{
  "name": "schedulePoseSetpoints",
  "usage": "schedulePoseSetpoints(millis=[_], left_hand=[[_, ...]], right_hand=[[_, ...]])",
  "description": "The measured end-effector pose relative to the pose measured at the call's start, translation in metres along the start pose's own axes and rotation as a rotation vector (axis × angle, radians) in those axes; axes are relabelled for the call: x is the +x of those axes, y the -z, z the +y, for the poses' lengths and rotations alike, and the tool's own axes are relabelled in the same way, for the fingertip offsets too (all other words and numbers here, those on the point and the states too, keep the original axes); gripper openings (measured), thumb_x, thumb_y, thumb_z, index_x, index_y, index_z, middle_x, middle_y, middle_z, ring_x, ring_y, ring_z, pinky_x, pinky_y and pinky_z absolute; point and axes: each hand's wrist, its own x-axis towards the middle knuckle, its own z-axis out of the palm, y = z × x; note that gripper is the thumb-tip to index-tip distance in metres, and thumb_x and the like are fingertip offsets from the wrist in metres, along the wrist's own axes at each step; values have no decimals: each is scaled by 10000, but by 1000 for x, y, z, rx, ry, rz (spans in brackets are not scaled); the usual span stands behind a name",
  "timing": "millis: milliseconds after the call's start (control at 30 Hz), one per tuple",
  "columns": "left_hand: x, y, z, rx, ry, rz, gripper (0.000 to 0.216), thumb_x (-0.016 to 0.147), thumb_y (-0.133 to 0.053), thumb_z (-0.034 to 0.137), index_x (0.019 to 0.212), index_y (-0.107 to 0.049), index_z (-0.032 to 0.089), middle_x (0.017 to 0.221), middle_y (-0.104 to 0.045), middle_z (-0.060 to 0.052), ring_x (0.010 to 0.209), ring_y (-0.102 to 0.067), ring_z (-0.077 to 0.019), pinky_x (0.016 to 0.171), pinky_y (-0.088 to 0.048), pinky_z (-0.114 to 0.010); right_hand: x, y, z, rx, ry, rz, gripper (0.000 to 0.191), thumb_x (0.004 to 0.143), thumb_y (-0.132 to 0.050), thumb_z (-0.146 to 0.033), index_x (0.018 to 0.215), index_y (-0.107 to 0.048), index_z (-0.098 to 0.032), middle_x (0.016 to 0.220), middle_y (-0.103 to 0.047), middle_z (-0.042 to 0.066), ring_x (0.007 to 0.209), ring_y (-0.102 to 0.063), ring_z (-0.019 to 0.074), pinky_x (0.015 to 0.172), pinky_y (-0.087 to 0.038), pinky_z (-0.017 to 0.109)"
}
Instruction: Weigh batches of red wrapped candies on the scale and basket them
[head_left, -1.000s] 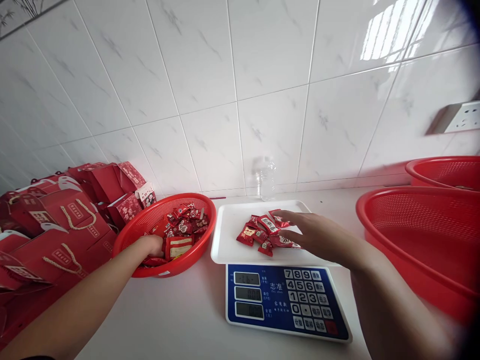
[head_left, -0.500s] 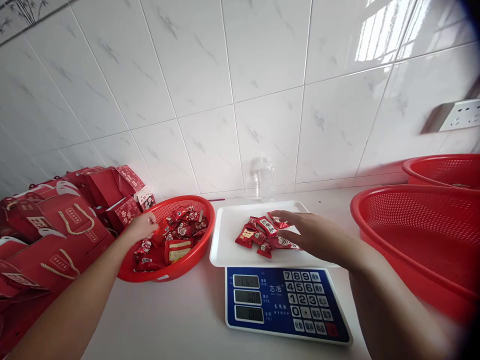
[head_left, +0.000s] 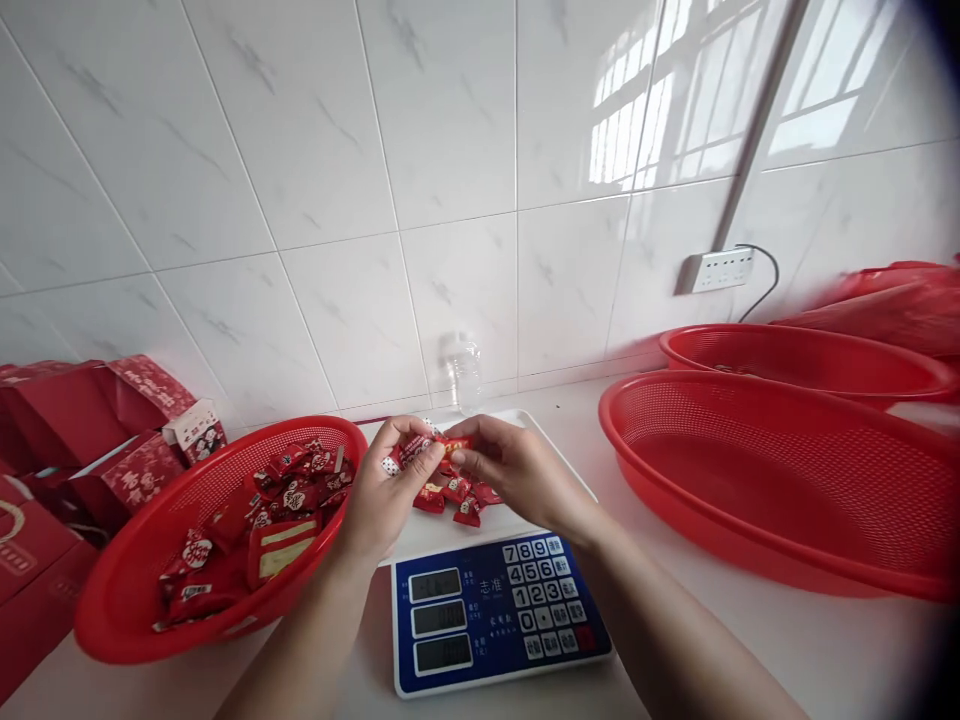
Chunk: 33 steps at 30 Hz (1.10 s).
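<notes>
My left hand (head_left: 390, 485) and my right hand (head_left: 504, 468) meet above the white scale tray (head_left: 517, 520). Both pinch red wrapped candies (head_left: 420, 450) held between them. Under the hands, a small heap of red candies (head_left: 454, 492) lies on the tray. The blue electronic scale (head_left: 491, 610) shows its keypad and three displays toward me. At my left stands a small red mesh basket (head_left: 127, 590) with several red candy packets (head_left: 285, 500) inside.
Two large red mesh baskets (head_left: 772, 470) are stacked at the right, with red plastic bags (head_left: 885, 300) behind. Red gift boxes (head_left: 142, 440) pile up at far left. A clear plastic bottle (head_left: 463, 372) stands by the tiled wall, near a wall socket (head_left: 720, 270).
My left hand left the small basket and came over the scale tray with candies. My right hand lifted off the heap to meet it. The view swung to the right.
</notes>
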Motion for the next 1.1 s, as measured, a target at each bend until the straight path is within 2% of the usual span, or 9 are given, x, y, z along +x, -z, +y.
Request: schedulePoseSetpoints(millis=[100,200,267,367,533,667,867,1000,1100], left_hand=[[4,-4,-1,-131,-51,114,234,784,-712,377,928,-605,227,854,-596,20,748,-608,-109,662,-538,-230],[8,4,-1,-241,-9,203,263,725,-770,312,924,-638,201,847,-626,12,749,-624,-105,671,-540,-211],[9,12,-2,-284,53,227,336,675,-799,255,970,-655,184,855,-652,-3,765,-640,-113,701,-547,-217],[11,22,-4,-331,111,242,443,626,-812,199,1041,-661,166,870,-683,-25,799,-664,-132,779,-554,-248],[14,27,-6,-336,110,202,406,629,-809,171,999,-646,206,909,-702,-20,794,-679,-136,763,-557,-254],[14,25,-8,-313,101,170,340,656,-801,208,948,-628,198,920,-697,-23,794,-670,-137,733,-554,-244],[9,22,-10,-251,129,121,369,713,-768,267,1033,-588,233,876,-676,-1,735,-654,-129,653,-544,-232],[5,13,-14,-210,170,88,375,749,-749,345,1068,-572,262,919,-659,8,769,-660,-140,637,-550,-239],[0,4,-17,-226,245,-76,358,789,-698,457,1034,-598,214,905,-663,-24,775,-669,-156,624,-556,-247]], right_hand=[[6,25,11,-183,-30,190,188,858,-581,-301,989,-646,-184,829,-704,37,698,-615,142,624,-487,294],[7,51,14,-390,-94,322,203,857,-544,-231,1024,-655,-203,872,-721,40,734,-637,159,670,-492,309],[7,61,15,-539,-144,285,214,874,-514,-214,1029,-661,-212,916,-732,42,778,-654,169,700,-492,309],[6,67,18,-739,-217,135,217,877,-497,-178,981,-685,-216,975,-738,50,863,-657,198,753,-477,329],[7,62,29,-818,-267,7,292,843,-497,-118,1049,-678,-218,956,-748,50,915,-643,226,757,-457,336],[8,58,30,-830,-260,-24,293,842,-501,-127,1052,-673,-237,939,-744,38,916,-640,216,726,-451,309],[9,55,25,-789,-209,64,227,850,-517,-150,1013,-664,-209,947,-726,62,851,-644,197,719,-469,315],[10,30,21,-400,-51,192,206,854,-568,-246,1053,-605,-209,932,-709,38,800,-648,155,701,-505,298],[7,3,14,-166,26,137,143,820,-618,-256,954,-614,-206,832,-686,5,710,-626,126,641,-510,275]])
